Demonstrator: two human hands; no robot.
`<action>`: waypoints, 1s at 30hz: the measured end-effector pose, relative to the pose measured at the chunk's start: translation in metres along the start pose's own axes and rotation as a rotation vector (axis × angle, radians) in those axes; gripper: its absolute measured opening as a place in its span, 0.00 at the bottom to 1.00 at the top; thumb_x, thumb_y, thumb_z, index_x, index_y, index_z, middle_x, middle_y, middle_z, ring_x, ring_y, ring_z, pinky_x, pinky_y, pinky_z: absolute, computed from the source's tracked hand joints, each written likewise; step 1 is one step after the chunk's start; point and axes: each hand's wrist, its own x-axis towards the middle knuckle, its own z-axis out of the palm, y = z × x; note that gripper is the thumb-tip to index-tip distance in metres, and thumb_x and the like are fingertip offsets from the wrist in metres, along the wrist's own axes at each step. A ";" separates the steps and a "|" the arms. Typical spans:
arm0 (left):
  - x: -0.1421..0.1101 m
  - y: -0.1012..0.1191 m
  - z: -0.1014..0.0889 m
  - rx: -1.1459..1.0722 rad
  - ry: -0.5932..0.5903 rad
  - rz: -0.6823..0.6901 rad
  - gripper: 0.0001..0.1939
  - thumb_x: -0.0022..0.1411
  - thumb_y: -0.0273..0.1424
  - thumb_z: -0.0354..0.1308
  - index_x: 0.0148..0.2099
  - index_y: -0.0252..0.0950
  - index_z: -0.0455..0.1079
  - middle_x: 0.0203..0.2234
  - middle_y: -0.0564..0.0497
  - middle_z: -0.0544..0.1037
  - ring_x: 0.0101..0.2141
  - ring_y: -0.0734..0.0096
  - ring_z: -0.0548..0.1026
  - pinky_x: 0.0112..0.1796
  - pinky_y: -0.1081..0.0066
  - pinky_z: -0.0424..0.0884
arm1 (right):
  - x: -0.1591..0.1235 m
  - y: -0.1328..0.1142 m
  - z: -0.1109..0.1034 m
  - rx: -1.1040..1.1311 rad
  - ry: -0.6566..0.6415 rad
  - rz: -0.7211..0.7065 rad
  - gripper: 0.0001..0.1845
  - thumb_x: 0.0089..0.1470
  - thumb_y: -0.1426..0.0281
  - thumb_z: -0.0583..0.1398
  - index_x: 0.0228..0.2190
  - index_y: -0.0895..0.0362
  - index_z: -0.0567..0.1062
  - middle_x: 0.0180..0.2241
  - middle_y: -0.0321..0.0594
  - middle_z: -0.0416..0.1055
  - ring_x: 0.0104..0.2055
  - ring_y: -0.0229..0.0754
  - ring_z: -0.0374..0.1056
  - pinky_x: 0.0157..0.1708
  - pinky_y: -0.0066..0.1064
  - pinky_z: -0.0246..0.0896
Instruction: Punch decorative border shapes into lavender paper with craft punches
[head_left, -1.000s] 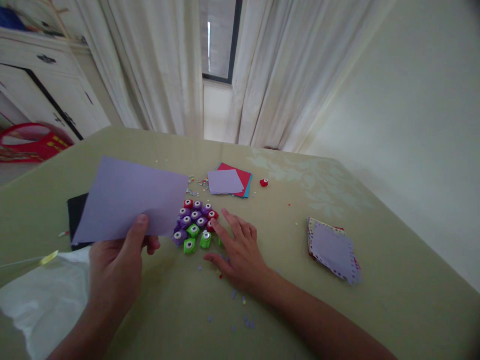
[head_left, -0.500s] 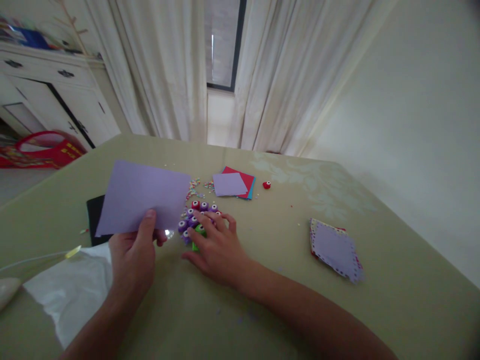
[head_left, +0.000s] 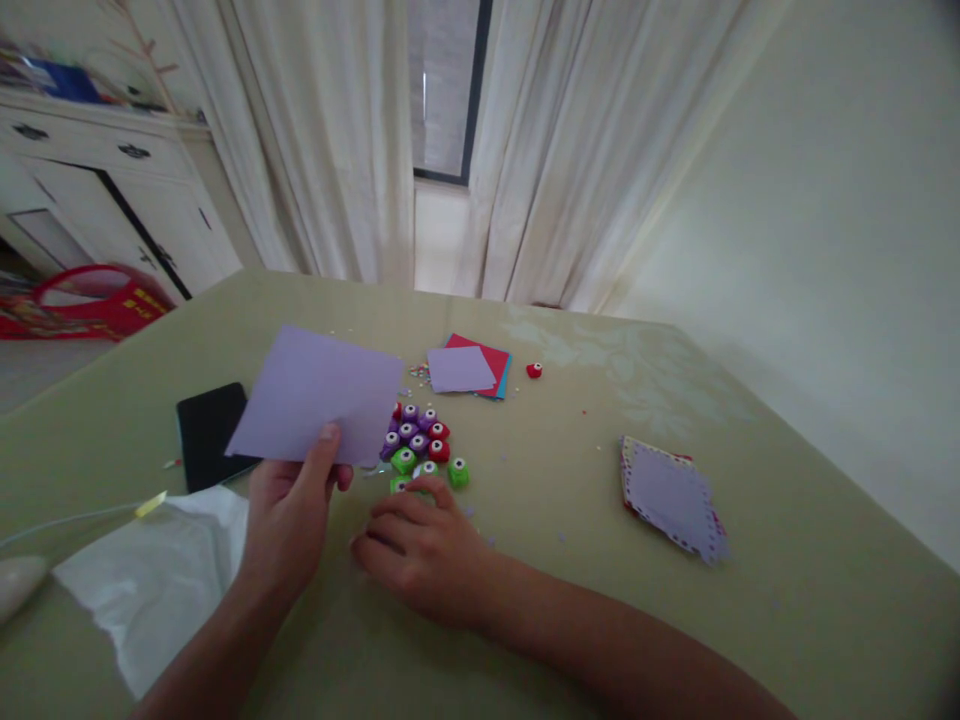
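Note:
My left hand [head_left: 296, 510] pinches a plain sheet of purple paper [head_left: 319, 390] by its near edge, thumb on top, and holds it tilted above the table. Just right of the paper stands a cluster of small craft paper punches [head_left: 418, 443], purple, red and green, each with a white and black round top. My right hand [head_left: 427, 550] is at the near side of the green punches, its fingers curled in. Its index finger overlaps a green punch [head_left: 427, 468]; what lies under the fingers is hidden. Another green punch [head_left: 459, 472] stands just beyond that hand.
Purple, red and blue paper squares [head_left: 461, 370] lie farther back, beside coloured paper bits and a lone red punch [head_left: 534, 370]. At right is a stack of cards with punched edges [head_left: 671, 500]. A black phone-like slab [head_left: 210, 430] and white tissue [head_left: 165, 580] lie left.
My left hand and the purple paper have shifted right and slightly down. My right hand has drawn back toward me from over the punches and curled its fingers, uncovering several punches.

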 end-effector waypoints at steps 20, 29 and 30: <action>-0.082 -0.006 0.077 0.126 -0.338 -0.314 0.22 0.59 0.55 0.69 0.30 0.40 0.86 0.28 0.46 0.90 0.32 0.53 0.87 0.34 0.65 0.82 | -0.089 0.038 -0.070 1.408 0.565 1.266 0.26 0.49 0.52 0.77 0.42 0.56 0.80 0.35 0.37 0.79 0.29 0.35 0.66 0.29 0.27 0.61; -0.073 -0.002 0.064 0.146 -0.380 -0.326 0.16 0.57 0.49 0.71 0.33 0.42 0.86 0.30 0.47 0.91 0.34 0.48 0.90 0.40 0.60 0.87 | -0.085 0.035 -0.071 1.432 0.480 1.290 0.26 0.52 0.50 0.75 0.44 0.55 0.87 0.38 0.41 0.82 0.33 0.38 0.71 0.37 0.31 0.68; -0.074 0.000 0.065 0.143 -0.378 -0.328 0.16 0.56 0.49 0.71 0.32 0.42 0.86 0.30 0.47 0.90 0.33 0.48 0.89 0.39 0.60 0.88 | -0.084 0.035 -0.072 1.427 0.473 1.282 0.25 0.53 0.50 0.75 0.44 0.55 0.87 0.38 0.41 0.82 0.33 0.38 0.71 0.37 0.31 0.68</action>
